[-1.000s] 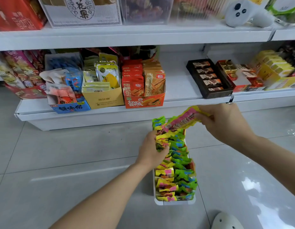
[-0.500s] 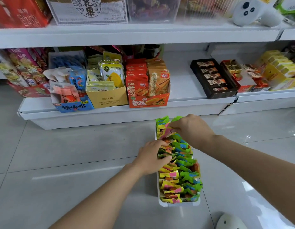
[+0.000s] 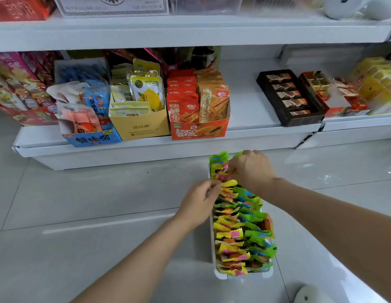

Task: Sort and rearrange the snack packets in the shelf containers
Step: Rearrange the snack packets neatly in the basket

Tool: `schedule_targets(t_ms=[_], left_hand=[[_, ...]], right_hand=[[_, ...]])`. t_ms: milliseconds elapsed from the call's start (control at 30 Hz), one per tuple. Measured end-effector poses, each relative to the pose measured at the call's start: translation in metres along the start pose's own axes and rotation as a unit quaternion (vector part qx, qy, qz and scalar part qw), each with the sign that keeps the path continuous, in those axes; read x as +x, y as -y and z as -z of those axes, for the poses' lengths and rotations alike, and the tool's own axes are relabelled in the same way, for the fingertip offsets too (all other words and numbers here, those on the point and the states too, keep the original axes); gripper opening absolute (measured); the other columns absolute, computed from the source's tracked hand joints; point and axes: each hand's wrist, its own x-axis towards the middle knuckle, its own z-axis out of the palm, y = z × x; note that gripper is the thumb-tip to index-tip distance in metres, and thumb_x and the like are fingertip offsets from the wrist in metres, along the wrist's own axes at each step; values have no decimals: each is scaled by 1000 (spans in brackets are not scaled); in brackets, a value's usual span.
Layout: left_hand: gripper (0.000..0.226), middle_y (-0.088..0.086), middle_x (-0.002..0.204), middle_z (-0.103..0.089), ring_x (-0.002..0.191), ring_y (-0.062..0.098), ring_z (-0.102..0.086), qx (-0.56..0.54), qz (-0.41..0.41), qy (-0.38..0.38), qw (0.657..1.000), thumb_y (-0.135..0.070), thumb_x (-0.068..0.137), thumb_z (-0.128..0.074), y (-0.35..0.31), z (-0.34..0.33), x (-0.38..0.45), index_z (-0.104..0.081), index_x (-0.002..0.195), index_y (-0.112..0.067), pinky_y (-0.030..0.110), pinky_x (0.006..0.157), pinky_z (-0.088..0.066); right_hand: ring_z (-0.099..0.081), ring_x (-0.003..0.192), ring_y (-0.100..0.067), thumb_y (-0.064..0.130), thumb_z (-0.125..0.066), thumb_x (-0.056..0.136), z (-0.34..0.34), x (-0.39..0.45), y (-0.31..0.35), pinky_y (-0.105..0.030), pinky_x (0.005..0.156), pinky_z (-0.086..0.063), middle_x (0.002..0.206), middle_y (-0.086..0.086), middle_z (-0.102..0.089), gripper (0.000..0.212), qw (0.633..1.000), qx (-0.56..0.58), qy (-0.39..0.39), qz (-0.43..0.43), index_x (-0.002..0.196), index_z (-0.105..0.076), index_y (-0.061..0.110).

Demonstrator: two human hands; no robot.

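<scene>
I'm in a small shop: a white retail shelf (image 3: pixel 190 31) stocked with open display cartons of snacks, the orange carton (image 3: pixel 199 130) at its front edge, a black chocolate tray (image 3: pixel 288 97) right of it, grey floor tiles (image 3: pixel 80 204) below.

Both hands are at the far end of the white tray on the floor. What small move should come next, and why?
Probably the right hand should push the yellow-pink packet down into the left row, since it stands higher than its neighbours there. The left hand pinches the next packets, seemingly holding a gap open in the white tray.
</scene>
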Motion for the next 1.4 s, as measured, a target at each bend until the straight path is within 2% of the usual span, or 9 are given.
schedule_targets(t_ms=[67, 200, 433, 667, 900, 1100, 1200, 1333, 1400], left_hand=[[26, -8, 105, -66, 99, 10, -60, 13, -2, -46, 999, -31, 100, -50, -2, -4, 4, -66, 117, -18, 7, 73, -40], [18, -2, 90, -65, 83, 13, -59, 35, -10, -80, 996, -22, 96, -56, -1, -6, 11, -71, 97, -13, 25, 73, -44], [15, -2, 142, -39, 134, 12, -31, 140, -129, -71, 979, -21, 96, -58, 19, -4, 10, -69, 101, -12, 22, 103, -30], [17, -5, 138, -52, 123, 9, -51, 115, -139, -21, 983, -15, 100, -49, 17, -6, 9, -64, 108, -12, 17, 102, -36], [19, -8, 139, -52, 124, 6, -49, 110, -144, 0, 984, -17, 102, -46, 19, -4, 8, -63, 109, -12, 17, 100, -36], [25, -10, 145, -47, 131, 7, -44, 128, -114, 32, 985, -28, 103, -42, 18, -2, 7, -60, 117, -17, 23, 106, -35], [34, -10, 149, -42, 136, 9, -38, 155, -83, 57, 983, -37, 102, -42, 8, -2, 2, -53, 129, -20, 29, 111, -34], [61, -5, 157, -30, 144, 15, -27, 236, -16, 123, 964, -42, 99, -48, -16, 1, -6, -29, 151, -17, 34, 116, -27], [70, 3, 159, -26, 145, 20, -27, 268, 19, 159, 950, -41, 96, -53, -36, 8, -15, -22, 154, -18, 35, 116, -27]], right_hand=[[-58, 111, -24, 44, -62, 90, -12, -1, 6, -29, 90, -40, 110, 0, -69, 25, 999, 27, 16, -27, 109, -70, 31], [-59, 112, -27, 40, -59, 94, -28, 8, 21, -31, 86, -43, 117, -2, -66, 25, 998, 25, 29, -45, 115, -67, 31], [-57, 114, -20, 38, -58, 94, -23, 4, 1, -31, 95, -39, 116, 6, -69, 20, 997, 73, 12, -25, 110, -71, 35], [-63, 98, -24, 48, -66, 86, -10, 10, -4, -34, 80, -52, 105, -2, -70, 23, 980, 187, -17, -63, 97, -75, 31], [-46, 117, -24, 40, -65, 89, -17, 17, 0, -39, 96, -37, 123, -1, -52, 25, 990, 120, -38, -58, 113, -70, 31], [-55, 106, -29, 29, -60, 94, -28, 6, 0, -39, 89, -34, 103, -2, -66, 13, 991, 109, -80, 15, 97, -63, 18], [-63, 92, -37, 24, -56, 96, -2, -8, -17, -41, 78, -49, 103, -6, -72, 12, 970, 224, -90, 11, 98, -53, 12], [-60, 76, -27, 19, -58, 97, 72, -39, -43, -27, 62, -43, 90, -7, -71, 14, 946, 301, -123, 21, 90, -48, 12], [-65, 76, -24, 20, -60, 96, 105, -61, -56, -34, 68, -50, 86, -5, -71, 16, 938, 317, -142, -1, 86, -47, 15]])
